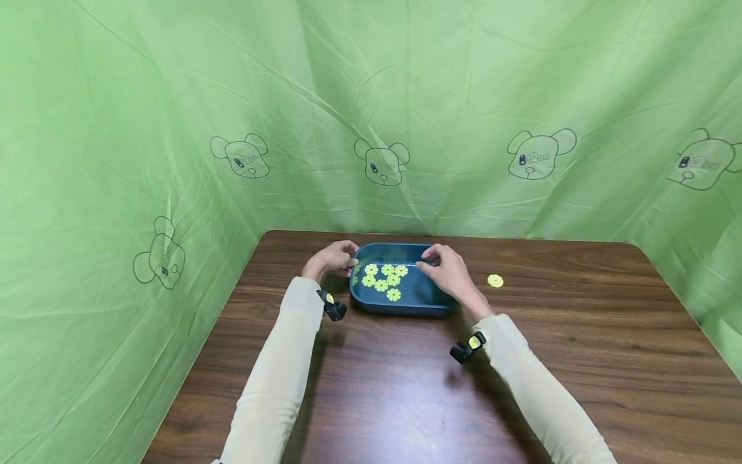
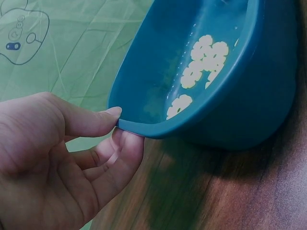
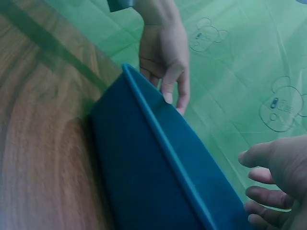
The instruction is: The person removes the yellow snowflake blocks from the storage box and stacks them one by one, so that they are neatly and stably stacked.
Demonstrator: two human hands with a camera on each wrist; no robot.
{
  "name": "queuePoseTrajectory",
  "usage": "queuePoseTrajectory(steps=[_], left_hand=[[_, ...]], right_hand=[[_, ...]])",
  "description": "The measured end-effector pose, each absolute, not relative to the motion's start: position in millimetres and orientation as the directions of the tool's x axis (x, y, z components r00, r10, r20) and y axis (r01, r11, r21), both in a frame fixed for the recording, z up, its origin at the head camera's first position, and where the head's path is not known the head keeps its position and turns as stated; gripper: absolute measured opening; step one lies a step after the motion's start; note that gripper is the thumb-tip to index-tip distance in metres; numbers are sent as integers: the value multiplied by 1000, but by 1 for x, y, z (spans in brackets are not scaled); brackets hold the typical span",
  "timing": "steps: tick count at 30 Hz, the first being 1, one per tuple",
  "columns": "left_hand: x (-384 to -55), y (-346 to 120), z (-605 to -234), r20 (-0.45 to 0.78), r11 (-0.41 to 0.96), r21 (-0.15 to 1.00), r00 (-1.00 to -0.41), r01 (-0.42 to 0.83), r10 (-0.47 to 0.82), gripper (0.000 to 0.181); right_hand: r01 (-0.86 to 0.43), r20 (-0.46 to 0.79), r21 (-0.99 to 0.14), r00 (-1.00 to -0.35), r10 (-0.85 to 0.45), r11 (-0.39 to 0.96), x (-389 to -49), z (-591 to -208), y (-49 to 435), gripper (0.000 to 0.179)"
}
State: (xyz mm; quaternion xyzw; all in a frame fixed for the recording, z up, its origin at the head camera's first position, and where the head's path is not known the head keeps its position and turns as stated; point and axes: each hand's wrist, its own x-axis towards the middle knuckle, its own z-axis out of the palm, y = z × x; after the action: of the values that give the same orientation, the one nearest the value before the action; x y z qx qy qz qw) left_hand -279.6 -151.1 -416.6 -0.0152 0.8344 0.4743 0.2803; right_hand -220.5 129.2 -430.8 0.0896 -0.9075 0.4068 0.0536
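A blue plastic tray (image 1: 418,295) stands on the brown wooden table (image 1: 406,386), and several yellow-green flower-shaped discs (image 1: 385,277) lie inside it. My left hand (image 1: 333,258) pinches the tray's far left rim (image 2: 144,128), with the thumb on top and the fingers (image 2: 127,146) underneath. My right hand (image 1: 447,272) is at the far right corner of the tray. In the right wrist view its fingers (image 3: 264,194) are curled beside the tray (image 3: 144,182), but I cannot see whether they grip it. One more disc (image 1: 495,280) lies alone on the table to the right.
Green cloth with bear drawings (image 1: 382,161) hangs close behind the table and along both sides. Small black cameras are strapped to each wrist, the left one (image 1: 332,306) and the right one (image 1: 467,348). Bare wood lies between the tray and me.
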Motion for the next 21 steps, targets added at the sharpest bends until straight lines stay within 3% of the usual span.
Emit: queuePoseTrajectory(steps=[14,21], left_hand=[[-280,-151,-416,-491,543,781,-840,-307,231,41],[-280,-151,-416,-487,546,782,-841,-300,237,41]], right_hand=[[-199,22,-709,-965,-261,676,-224,-451,103,33],[-236,-43,-676,-933,-357,698,-228,-457,96,25]])
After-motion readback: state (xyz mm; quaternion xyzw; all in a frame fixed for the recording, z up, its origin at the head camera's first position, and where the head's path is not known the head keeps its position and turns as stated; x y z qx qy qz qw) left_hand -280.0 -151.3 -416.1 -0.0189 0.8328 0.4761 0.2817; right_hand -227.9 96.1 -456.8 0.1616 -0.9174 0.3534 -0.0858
